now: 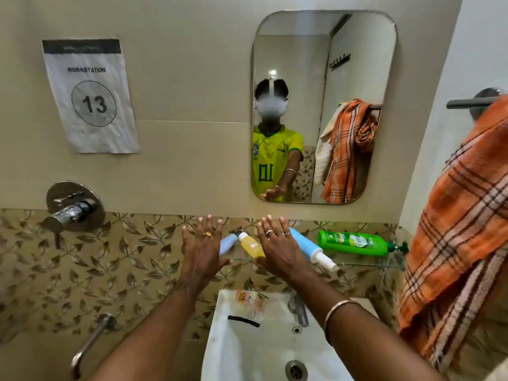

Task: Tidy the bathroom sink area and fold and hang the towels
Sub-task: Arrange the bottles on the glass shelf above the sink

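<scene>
Hovering both hands splayed, holding nothing: left hand (204,250), right hand (277,247) | bottles lie toppled on glass shelf (365,262): yellow bottle (251,247), green bottle (354,243) | I'd stand each upright, one at a time | orange plaid towel (461,243) bunched on bar, fold later.

A bathroom, set up as a numbered work station. A white sink (233,350) with drain and tap stands below a wall mirror (324,105); a glass shelf (365,263) carries toiletry bottles (354,243); a towel (461,243) hangs from a rail; a paper sign (90,97) reads "WORKSTATION 13".
</scene>
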Action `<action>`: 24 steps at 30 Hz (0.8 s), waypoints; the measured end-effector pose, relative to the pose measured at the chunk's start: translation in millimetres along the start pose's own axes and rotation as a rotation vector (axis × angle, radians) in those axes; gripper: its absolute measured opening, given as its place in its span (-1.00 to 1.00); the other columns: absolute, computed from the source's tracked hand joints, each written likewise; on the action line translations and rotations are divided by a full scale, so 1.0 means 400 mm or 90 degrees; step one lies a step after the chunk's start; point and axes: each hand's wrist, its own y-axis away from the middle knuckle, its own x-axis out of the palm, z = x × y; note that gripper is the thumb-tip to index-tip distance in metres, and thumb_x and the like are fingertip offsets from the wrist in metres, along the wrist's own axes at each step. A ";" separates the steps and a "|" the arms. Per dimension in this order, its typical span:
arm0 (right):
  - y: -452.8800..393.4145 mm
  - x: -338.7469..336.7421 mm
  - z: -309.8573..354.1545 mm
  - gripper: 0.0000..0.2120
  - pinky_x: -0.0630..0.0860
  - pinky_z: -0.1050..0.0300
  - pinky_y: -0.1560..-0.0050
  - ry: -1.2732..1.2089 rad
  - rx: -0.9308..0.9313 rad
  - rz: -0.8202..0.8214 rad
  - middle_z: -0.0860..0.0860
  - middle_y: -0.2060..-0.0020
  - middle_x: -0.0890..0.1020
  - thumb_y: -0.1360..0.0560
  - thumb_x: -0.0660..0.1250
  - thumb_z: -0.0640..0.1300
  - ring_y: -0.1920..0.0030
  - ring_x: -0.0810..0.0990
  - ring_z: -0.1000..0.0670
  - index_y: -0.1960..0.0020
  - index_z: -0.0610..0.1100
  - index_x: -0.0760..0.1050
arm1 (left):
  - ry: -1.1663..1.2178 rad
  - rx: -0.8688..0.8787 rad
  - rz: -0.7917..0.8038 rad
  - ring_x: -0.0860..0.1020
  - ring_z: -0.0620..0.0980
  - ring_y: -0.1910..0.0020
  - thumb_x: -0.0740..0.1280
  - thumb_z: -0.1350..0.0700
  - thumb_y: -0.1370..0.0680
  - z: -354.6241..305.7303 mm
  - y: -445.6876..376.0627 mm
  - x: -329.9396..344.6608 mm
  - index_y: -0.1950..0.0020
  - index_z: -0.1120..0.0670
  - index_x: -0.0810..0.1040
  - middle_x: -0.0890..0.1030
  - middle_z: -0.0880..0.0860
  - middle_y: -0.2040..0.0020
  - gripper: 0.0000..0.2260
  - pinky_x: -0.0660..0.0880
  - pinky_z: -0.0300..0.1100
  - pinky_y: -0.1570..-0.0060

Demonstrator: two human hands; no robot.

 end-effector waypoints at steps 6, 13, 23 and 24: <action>-0.036 0.084 0.006 0.02 -0.30 -0.26 -0.56 0.037 -0.043 0.049 -0.22 -0.61 0.15 -0.48 0.38 0.28 -0.63 -0.04 -0.23 -0.61 -0.27 -0.04 | -0.011 -0.049 0.126 0.05 0.21 -0.60 0.44 -0.34 -0.36 0.011 0.006 0.062 -0.61 -0.06 0.06 0.12 0.14 -0.62 -0.04 -0.06 0.44 -0.41; -0.043 0.103 0.010 -0.11 -0.25 -0.32 -0.57 0.022 -0.058 0.080 -0.23 -0.54 0.31 -0.51 0.41 0.12 -0.61 0.09 -0.24 -0.60 -0.27 0.06 | -0.019 -0.040 0.165 0.19 0.18 -0.57 0.44 -0.24 -0.43 0.012 0.018 0.079 -0.58 -0.11 0.17 0.41 0.04 -0.50 -0.20 -0.02 0.50 -0.37; -0.026 0.080 -0.010 -0.62 -0.29 -0.27 -0.55 -0.043 -0.085 -0.037 -0.19 -0.03 0.73 -0.59 0.32 -0.06 -0.29 0.61 -0.18 -0.34 -0.20 0.49 | 0.011 -0.030 0.102 0.55 0.16 -0.32 0.55 0.01 -0.41 0.015 0.021 0.064 -0.37 -0.05 0.51 0.74 0.03 -0.03 -0.46 0.17 0.47 -0.33; -0.024 0.075 -0.011 -0.68 -0.24 -0.28 -0.58 -0.055 -0.088 -0.050 -0.17 0.03 0.74 -0.60 0.29 -0.07 -0.22 0.65 -0.17 -0.29 -0.19 0.52 | 0.009 -0.028 0.091 0.57 0.16 -0.28 0.56 0.03 -0.40 0.017 0.021 0.054 -0.34 -0.04 0.53 0.74 0.04 0.00 -0.48 0.19 0.47 -0.32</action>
